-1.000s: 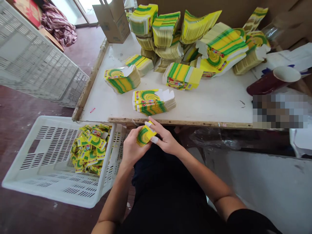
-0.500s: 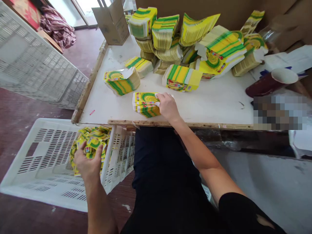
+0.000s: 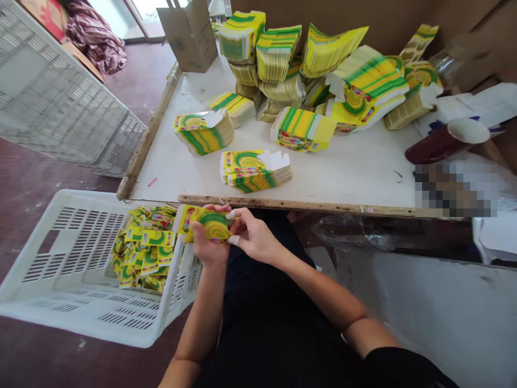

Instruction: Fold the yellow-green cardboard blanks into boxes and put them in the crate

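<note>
Reddish-brown floor fills the left of my head view, and a white tabletop with a worn wooden front edge crosses the middle. Just in front of that edge I have a yellow-and-green printed cardboard carton between both hands. The left hand has its fingers curled around the carton, thumb across the printed face. The right hand pinches the carton's right end, its white-covered fingertips parted only by the carton's width. Left of the hands, a white slatted plastic crate holds a loose heap of small yellow-and-green packs. Nearest me on the tabletop lies a stack of flat yellow-and-green cartons; more yellow-and-green stacks are piled behind. Far right, I see a dark red mug lying tipped over.
</note>
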Demonstrator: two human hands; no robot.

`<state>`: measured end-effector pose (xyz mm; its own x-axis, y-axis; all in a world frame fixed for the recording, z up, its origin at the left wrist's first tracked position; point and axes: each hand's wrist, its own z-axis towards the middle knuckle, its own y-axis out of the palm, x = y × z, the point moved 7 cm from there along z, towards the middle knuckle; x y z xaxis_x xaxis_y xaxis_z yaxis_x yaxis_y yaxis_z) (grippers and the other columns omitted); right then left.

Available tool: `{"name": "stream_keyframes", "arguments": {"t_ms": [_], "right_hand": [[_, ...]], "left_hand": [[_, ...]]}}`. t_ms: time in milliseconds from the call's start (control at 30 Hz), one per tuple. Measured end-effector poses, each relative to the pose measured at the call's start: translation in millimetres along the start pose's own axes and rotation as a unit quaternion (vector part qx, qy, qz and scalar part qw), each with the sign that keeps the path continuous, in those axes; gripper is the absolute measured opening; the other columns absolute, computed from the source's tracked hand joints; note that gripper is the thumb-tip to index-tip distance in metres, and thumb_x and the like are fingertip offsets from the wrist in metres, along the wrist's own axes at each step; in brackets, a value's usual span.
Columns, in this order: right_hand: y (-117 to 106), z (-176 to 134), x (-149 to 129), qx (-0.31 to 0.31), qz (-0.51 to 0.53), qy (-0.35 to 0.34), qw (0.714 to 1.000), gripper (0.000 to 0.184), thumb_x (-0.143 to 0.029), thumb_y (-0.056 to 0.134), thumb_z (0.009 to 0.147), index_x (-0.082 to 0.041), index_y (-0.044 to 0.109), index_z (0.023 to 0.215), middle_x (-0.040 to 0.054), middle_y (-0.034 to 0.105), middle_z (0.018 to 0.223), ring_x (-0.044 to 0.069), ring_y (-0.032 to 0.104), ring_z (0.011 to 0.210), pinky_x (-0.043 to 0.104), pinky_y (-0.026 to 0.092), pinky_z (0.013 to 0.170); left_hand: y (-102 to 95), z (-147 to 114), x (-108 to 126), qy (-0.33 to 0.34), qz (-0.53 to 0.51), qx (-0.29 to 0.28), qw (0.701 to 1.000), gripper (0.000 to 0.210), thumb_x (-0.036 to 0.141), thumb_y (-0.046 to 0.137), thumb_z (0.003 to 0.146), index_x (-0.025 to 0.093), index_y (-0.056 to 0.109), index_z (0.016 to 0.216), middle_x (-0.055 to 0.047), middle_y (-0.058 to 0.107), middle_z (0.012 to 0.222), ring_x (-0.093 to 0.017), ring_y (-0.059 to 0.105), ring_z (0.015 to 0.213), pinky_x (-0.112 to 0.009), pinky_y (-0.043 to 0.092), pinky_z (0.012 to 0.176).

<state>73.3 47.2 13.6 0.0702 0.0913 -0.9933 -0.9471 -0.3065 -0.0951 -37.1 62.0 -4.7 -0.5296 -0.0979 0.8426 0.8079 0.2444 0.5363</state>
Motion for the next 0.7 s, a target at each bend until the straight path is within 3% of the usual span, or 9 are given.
{"name": "stream_keyframes", "arguments": {"t_ms": [67,167,300,367,467,533,600,700], "right_hand": [[15,-7,7,-0.019,0.113,0.023,0.993,0.041,-0.019,0.068,0.074,-0.023,0.049,0.11,-0.0032,0.056,0.085,0.014,0.058,0.077,0.028,0.051,0.075],[22,-7,15,-0.032,0.163,0.05,0.985,0.046,-0.023,0.074,0.068,-0.024,0.052,0.108,-0.0041,0.054,0.085,0.013,0.056,0.076,0.028,0.05,0.072],[3,-2,27,0.003,0.15,0.079,0.986,0.039,-0.025,0.072,0.068,-0.022,0.057,0.104,-0.0058,0.056,0.076,0.011,0.052,0.065,0.025,0.045,0.063],[-12,-2,30,0.028,0.138,0.067,0.988,0.03,-0.026,0.07,0.072,-0.021,0.06,0.1,-0.0033,0.062,0.08,0.012,0.056,0.068,0.025,0.047,0.065],[-33,-4,26,0.057,0.072,0.012,0.996,0.009,-0.026,0.064,0.081,-0.019,0.064,0.087,-0.0002,0.066,0.081,0.014,0.06,0.072,0.026,0.049,0.067],[-46,-8,20,0.078,0.001,-0.041,0.996,0.006,-0.022,0.061,0.085,-0.019,0.066,0.081,0.0002,0.067,0.076,0.014,0.061,0.07,0.026,0.049,0.066],[-58,-13,11,0.106,-0.091,-0.104,0.985,0.011,-0.017,0.059,0.087,-0.02,0.068,0.082,0.0015,0.068,0.077,0.015,0.062,0.071,0.026,0.05,0.066],[-65,-20,-3,0.13,-0.266,-0.195,0.935,0.021,-0.012,0.053,0.092,-0.021,0.07,0.085,0.0044,0.07,0.08,0.018,0.062,0.077,0.031,0.052,0.072]], "left_hand": [[2.1,2,7,0.007,-0.046,0.036,0.998,0.05,0.068,0.077,0.062,0.022,0.062,0.074,0.004,0.053,0.065,-0.01,0.055,0.061,-0.023,0.052,0.064],[1.3,3,6,-0.008,-0.033,0.068,0.997,0.058,0.073,0.079,0.052,0.021,0.058,0.068,0.006,0.046,0.061,-0.008,0.044,0.052,-0.02,0.046,0.053],[-3.3,-4,-3,-0.005,0.036,0.06,0.998,0.069,0.083,0.072,0.049,0.021,0.064,0.079,0.002,0.057,0.075,-0.011,0.055,0.066,-0.022,0.051,0.063],[-6.6,-8,-7,0.015,0.088,0.035,0.995,0.063,0.075,0.077,0.053,0.022,0.066,0.085,0.001,0.063,0.081,-0.013,0.06,0.073,-0.024,0.052,0.071],[-19.9,-10,-7,0.048,0.189,0.039,0.98,0.043,0.056,0.084,0.062,0.021,0.068,0.08,0.002,0.068,0.077,-0.013,0.063,0.071,-0.024,0.053,0.073],[-27.4,-7,-4,0.04,0.243,0.024,0.969,0.039,0.054,0.082,0.065,0.019,0.07,0.076,0.001,0.071,0.075,-0.015,0.065,0.07,-0.028,0.054,0.074],[-29.5,-2,-1,0.002,0.256,-0.038,0.966,0.047,0.063,0.075,0.069,0.019,0.073,0.086,-0.005,0.075,0.085,-0.021,0.07,0.081,-0.035,0.056,0.082],[-27.4,5,16,-0.025,0.24,-0.13,0.962,0.078,0.084,0.054,0.07,0.02,0.069,0.113,-0.012,0.074,0.111,-0.03,0.067,0.107,-0.044,0.051,0.097]]}}
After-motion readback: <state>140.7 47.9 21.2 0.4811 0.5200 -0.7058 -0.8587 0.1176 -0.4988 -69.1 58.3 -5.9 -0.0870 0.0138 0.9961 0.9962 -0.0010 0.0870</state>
